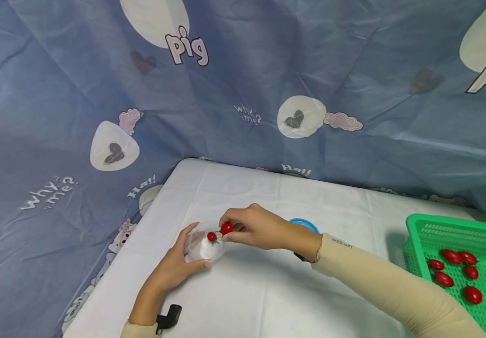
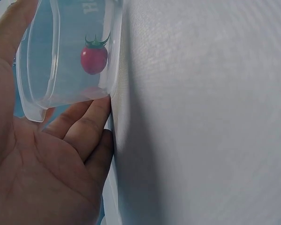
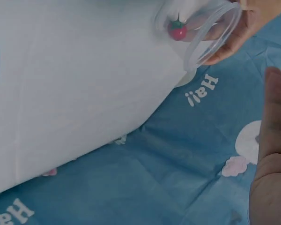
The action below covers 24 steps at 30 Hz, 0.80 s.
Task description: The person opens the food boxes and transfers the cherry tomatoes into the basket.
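My left hand [image 1: 177,264] grips a clear plastic container [image 1: 200,252] from its left side, thumb in front and fingers around the back. One red cherry tomato [image 1: 212,236] with a green stem lies inside it, and shows through the wall in the left wrist view [image 2: 94,60]. At the container's right rim, my right hand [image 1: 257,228] pinches another cherry tomato [image 1: 226,228] between thumb and fingers. That held tomato is out of sight in the right wrist view, where a straight finger [image 3: 274,112] shows at the right edge.
A green basket [image 1: 413,234] with several cherry tomatoes [image 1: 473,295] stands at the right. Behind my right forearm, a round blue object [image 1: 304,224] is partly hidden. The white-covered table [image 1: 226,305] meets a blue printed cloth [image 1: 234,84] at the back and left.
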### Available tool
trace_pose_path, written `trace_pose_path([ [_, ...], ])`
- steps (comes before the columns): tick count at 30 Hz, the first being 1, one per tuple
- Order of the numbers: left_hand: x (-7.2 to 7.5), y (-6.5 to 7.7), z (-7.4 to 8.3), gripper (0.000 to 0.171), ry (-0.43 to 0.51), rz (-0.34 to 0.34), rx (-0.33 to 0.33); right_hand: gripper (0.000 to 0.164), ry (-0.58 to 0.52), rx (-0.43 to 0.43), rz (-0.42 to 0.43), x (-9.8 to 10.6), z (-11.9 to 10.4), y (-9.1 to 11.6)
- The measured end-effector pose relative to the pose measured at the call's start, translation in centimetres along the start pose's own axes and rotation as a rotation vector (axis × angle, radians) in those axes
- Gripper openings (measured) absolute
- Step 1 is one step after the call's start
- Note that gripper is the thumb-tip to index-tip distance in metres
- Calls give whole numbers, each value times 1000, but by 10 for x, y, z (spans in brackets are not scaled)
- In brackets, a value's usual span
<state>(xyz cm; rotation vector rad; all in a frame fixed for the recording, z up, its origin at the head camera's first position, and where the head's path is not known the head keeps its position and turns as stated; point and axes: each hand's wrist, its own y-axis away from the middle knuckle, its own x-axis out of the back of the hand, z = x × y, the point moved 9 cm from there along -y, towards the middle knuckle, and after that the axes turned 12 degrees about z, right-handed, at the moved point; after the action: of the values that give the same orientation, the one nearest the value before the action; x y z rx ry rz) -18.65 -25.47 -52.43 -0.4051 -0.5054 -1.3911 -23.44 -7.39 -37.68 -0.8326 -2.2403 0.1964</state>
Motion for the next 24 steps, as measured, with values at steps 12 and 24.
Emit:
trace_pose_path([
  [12, 2, -2, -1, 102, -23, 17, -11, 25, -202, -122, 87, 59, -9, 54],
  [24, 2, -1, -3, 103, -19, 5, 24, 21, -137, -313, 379, 137, 28, 158],
])
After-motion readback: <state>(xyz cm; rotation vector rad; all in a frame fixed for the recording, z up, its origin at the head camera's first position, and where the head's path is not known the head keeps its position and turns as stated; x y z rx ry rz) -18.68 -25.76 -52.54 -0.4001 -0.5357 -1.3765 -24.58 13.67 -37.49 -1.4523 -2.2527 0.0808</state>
